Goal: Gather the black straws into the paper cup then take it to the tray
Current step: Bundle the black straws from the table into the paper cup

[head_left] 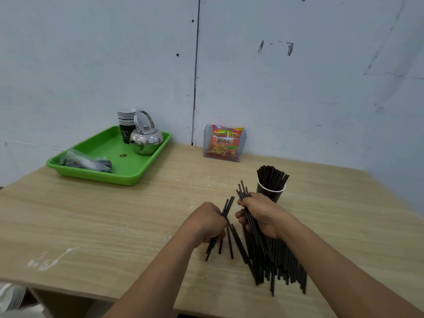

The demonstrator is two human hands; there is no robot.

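A heap of black straws [278, 260] lies on the wooden table near its front edge. My right hand [261, 214] is closed around a bunch of them, their tips pointing up and away. My left hand [207, 222] grips a few more straws just to the left. Right behind my right hand stands a dark paper cup [271, 195] with a white rim, filled with several upright straws. The green tray [128, 173] sits at the far left of the table.
On the tray are a stack of paper cups [126, 125], a steel kettle [146, 138] and a plastic bag [85, 160]. A clear holder with a red snack packet [226, 143] stands by the wall. The wall runs close behind the table.
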